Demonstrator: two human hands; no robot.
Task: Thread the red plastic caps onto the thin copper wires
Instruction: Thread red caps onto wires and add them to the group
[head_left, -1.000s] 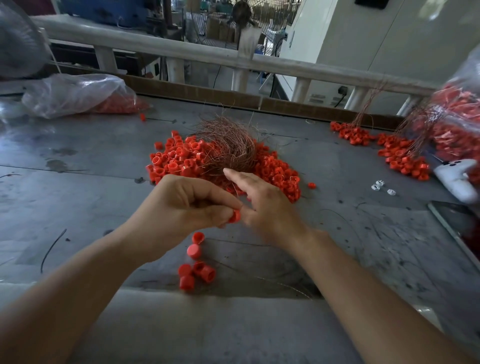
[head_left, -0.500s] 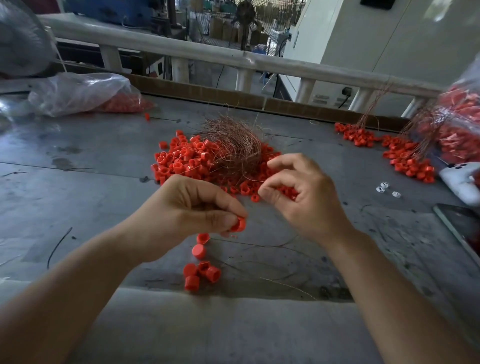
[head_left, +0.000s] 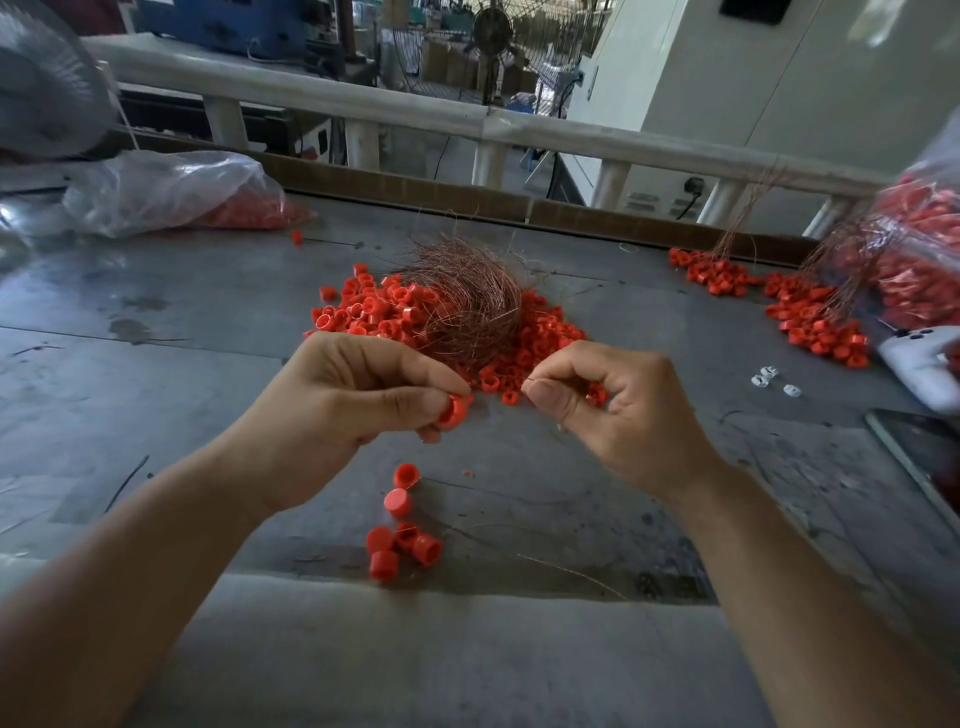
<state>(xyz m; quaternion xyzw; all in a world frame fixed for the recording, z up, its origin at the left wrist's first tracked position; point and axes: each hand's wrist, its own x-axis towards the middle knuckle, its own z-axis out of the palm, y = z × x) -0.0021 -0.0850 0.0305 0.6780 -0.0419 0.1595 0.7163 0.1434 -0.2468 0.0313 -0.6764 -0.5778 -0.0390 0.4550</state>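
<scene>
The left hand (head_left: 358, 410) has its fingers curled, thumb and forefinger pinching a single round red plastic cap (head_left: 452, 410). The right hand (head_left: 618, 415) is curled too, thumb against forefinger on the end of one thin copper wire (head_left: 531, 383). The wire is too fine to follow past the fingertips. Cap and wire tip are close together but apart, so I judge the cap is not yet threaded.

To do this well, the cap should be turned until its hole faces the wire. The wire should be gripped close to its tip so it does not buckle, then fed straight through.

Just beyond the hands lies the heap of loose red plastic caps (head_left: 363, 317) with a tangled nest of copper wires (head_left: 467, 301) on top of it. Stray strands there could snag the working wire. A small cluster of red caps (head_left: 400, 540) sits on the grey metal bench (head_left: 156, 312) below the hands, near its front edge, where a careless sweep might knock them off.

To the right, caps bunched on wires (head_left: 810, 322), a white device (head_left: 924, 364) and a dark flat phone (head_left: 924, 452) narrow the room. The left side offers more open bench, up to a clear plastic bag of red caps (head_left: 171, 192).
</scene>
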